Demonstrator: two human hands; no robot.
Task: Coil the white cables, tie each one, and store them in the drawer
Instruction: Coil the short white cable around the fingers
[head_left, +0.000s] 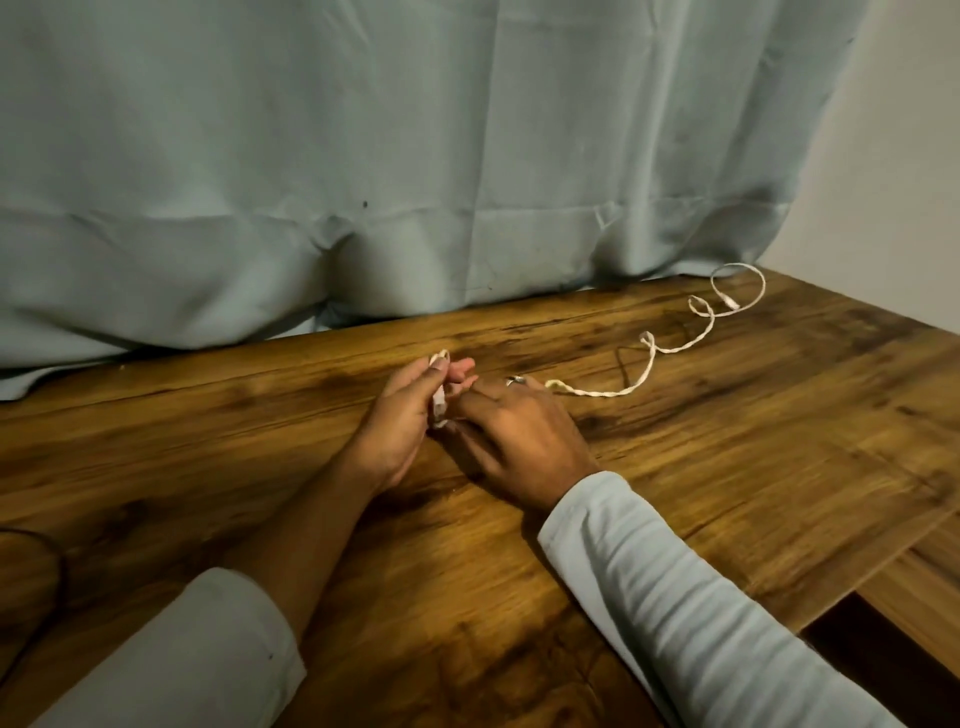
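Note:
A white braided cable (649, 364) trails across the wooden table (727, 467) from my hands toward the back right, where its far end with a connector curls into loops. My left hand (400, 415) grips the near end of the cable, with a small loop showing above the thumb and a white plug between the fingers. My right hand (519, 436) rests on the table just right of the left hand. Its fingers touch the cable where it leaves the left hand, and one finger wears a ring. No drawer shows.
A pale blue-grey curtain (415, 182) hangs along the table's back edge. A dark thin cord (57, 561) lies at the table's left edge. The table's right edge (883, 561) drops off to a lower wooden surface and a dark gap.

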